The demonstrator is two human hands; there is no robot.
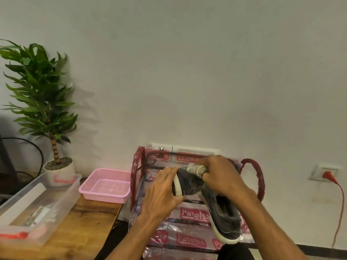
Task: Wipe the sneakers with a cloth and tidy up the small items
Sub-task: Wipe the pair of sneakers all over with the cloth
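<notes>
A dark grey sneaker (223, 212) with a white sole is held over a shoe rack (189, 216) wrapped in clear plastic with red labels. My left hand (161, 192) grips the sneaker's toe end, fingers across the white sole edge. Pressed on the upper near the toe is my right hand (219, 175), closed round a bunched whitish cloth (196, 169). The sneaker's heel points toward me, lower right. No second sneaker is in view.
A wooden table (84, 228) at the left carries a pink mesh basket (106, 184), a clear plastic box (37, 207) with small items inside, and a potted plant (56, 162). A red plug and cord (336, 184) hang from a wall socket at the right.
</notes>
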